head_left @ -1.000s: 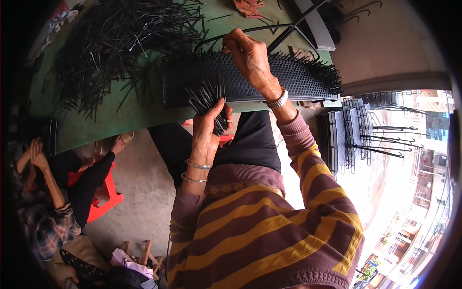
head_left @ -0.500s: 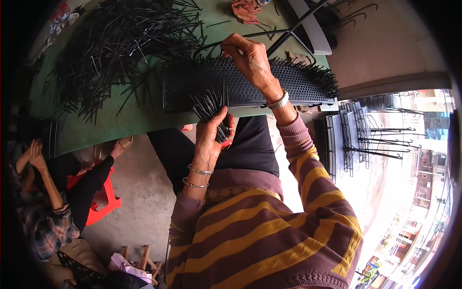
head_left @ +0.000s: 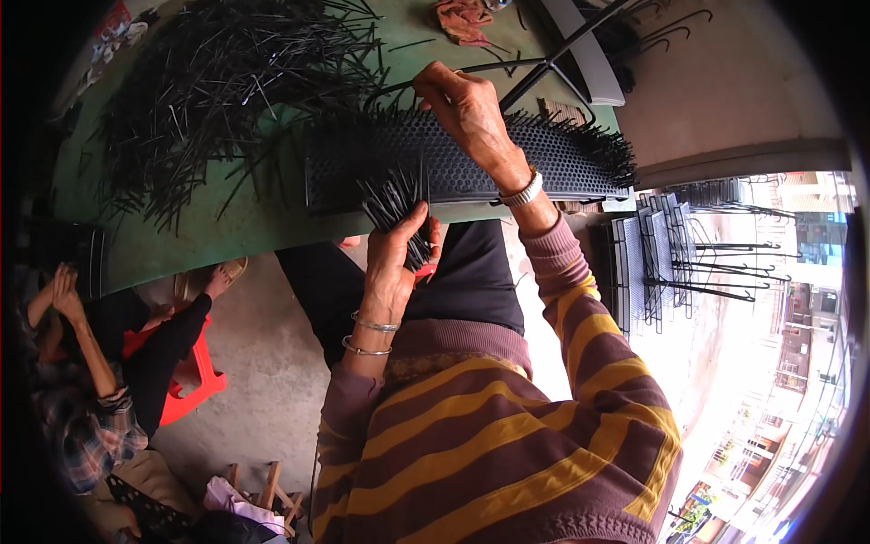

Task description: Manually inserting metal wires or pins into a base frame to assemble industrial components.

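Note:
Wrapped round a bundle of thin black sticks [head_left: 396,201], my left hand [head_left: 396,257] holds them upright just in front of the table edge. Behind it lies a long black perforated panel [head_left: 462,168], full of small holes, with many short black sticks standing along its far side. My right hand [head_left: 465,109] is over the panel's far edge, its fingers bent together in a pinch. Whatever the fingertips hold is hidden behind the hand. A black metal frame [head_left: 548,63] with bent rods rises behind the panel, close to the right hand.
A large heap of black sticks [head_left: 245,82] covers the left of the green table [head_left: 181,254]. An orange cloth [head_left: 464,22] lies at the back. Wire racks with hooks [head_left: 657,258] stand at the right. Another person [head_left: 86,363] sits at the left near a red stool [head_left: 195,376].
Almost nothing differs. Both hands keep their places, with only a very slight shift of the right hand and of the view.

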The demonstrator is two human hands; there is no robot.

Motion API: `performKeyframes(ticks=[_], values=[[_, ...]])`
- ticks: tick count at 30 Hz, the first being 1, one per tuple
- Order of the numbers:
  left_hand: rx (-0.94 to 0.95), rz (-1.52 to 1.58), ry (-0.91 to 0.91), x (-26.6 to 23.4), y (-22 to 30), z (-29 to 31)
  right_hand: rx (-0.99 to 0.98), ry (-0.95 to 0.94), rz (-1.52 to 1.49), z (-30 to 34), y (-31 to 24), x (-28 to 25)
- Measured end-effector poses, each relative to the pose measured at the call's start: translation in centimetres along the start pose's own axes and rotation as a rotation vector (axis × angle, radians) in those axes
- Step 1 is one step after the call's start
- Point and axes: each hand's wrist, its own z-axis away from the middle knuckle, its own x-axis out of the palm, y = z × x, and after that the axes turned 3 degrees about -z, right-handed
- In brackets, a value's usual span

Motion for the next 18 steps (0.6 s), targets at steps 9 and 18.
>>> performKeyframes(ticks=[9,18], values=[[0.030,-0.041,0.022,-0.3,0.2,0.1,0.016,-0.012,0.161,0.8,-0.1,1.3],[0.021,-0.032,0.014,0.2,0.5,0.2,0.162,0.103,0.259,1.8,-0.9,1.2]])
